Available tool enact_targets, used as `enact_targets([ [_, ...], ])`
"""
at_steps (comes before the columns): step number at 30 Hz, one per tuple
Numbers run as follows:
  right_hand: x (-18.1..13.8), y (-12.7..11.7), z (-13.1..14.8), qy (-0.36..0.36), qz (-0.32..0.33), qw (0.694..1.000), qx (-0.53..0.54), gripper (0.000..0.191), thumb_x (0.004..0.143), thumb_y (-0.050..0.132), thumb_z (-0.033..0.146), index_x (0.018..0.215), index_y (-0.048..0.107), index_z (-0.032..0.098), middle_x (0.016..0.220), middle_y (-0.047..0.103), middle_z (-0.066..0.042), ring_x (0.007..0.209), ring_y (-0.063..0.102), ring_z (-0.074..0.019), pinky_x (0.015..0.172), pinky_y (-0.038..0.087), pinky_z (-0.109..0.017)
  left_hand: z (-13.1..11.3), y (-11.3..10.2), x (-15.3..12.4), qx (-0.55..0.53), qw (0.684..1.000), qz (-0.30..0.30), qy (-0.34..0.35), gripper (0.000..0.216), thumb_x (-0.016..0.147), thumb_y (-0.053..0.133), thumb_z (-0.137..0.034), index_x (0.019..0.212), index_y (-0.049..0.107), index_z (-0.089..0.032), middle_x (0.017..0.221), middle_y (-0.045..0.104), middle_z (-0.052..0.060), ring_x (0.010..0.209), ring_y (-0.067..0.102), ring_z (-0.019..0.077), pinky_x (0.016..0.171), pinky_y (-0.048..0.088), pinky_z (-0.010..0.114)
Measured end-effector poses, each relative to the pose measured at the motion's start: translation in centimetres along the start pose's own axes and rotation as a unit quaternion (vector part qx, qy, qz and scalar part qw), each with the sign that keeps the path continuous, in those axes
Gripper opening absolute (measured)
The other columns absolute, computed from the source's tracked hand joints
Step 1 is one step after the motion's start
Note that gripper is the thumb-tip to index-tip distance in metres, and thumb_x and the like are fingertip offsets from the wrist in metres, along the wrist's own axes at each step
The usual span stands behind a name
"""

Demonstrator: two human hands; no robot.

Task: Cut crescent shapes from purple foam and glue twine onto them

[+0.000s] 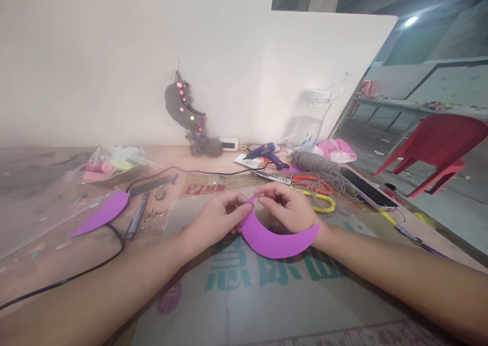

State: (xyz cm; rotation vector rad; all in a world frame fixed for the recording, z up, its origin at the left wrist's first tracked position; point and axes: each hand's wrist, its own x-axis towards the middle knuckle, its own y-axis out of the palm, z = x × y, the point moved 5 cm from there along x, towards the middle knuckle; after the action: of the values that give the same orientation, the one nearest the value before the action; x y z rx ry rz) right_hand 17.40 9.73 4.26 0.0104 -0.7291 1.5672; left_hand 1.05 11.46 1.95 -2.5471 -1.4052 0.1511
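Note:
A purple crescent cutout [280, 243], seemingly of foam sheet or card, hangs above the printed mat. My left hand [226, 211] pinches it near its upper left tip, thumb on the front face. My right hand [292, 206] is closed just beside that tip, thumb and forefinger together on something too small to make out. The crescent's other tip reaches in front of my right wrist. Behind my right hand lie scissors [318, 202] with yellow and orange handles, partly covered by the hand and by loose grey yarn.
A blue glue gun [267, 155] and a grey yarn spool [314, 164] lie behind the hands, near a water bottle [309, 120] and a phone [368, 187]. Leftward are a purple piece [104, 214], a pen [137, 216] and a black cable [76, 275]. A decorated grey crescent [181, 104] hangs on the board.

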Motion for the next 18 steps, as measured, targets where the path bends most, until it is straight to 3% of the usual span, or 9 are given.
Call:
enact_targets([
  [4,-0.03,-0.03,-0.11,0.003,0.003,1.0,0.009,0.018,0.087,0.06,0.035,0.092,0.069,0.019,0.06,0.048,0.004,0.054,0.045,-0.0106,0.053,0.037,-0.024,-0.02,-0.07,0.03,0.002,1.0,-0.002,0.001,0.03,0.087,0.061,-0.047,0.087,0.06,-0.017,0.058,0.051,-0.005,0.049,0.049,0.0086,0.042,0.037,0.017],
  [9,-0.09,-0.14,-0.18,-0.004,-0.004,0.999,0.038,0.031,0.087,0.061,0.034,0.115,0.065,0.02,0.063,0.046,0.006,0.053,0.046,-0.0105,0.053,0.038,-0.025,-0.09,0.18,-0.13,0.004,1.0,0.003,-0.012,0.031,0.087,0.06,-0.048,0.088,0.06,-0.017,0.056,0.051,-0.005,0.048,0.048,0.009,0.04,0.036,0.017],
  [18,-0.21,0.0,-0.14,-0.04,-0.002,0.999,-0.008,0.016,0.088,0.06,0.027,0.099,0.069,0.02,0.063,0.047,0.005,0.057,0.046,-0.0104,0.055,0.037,-0.024,0.02,0.21,-0.1,-0.003,1.0,0.004,-0.008,0.028,0.088,0.06,-0.046,0.089,0.061,-0.018,0.056,0.05,-0.006,0.047,0.047,0.0082,0.04,0.036,0.017],
])
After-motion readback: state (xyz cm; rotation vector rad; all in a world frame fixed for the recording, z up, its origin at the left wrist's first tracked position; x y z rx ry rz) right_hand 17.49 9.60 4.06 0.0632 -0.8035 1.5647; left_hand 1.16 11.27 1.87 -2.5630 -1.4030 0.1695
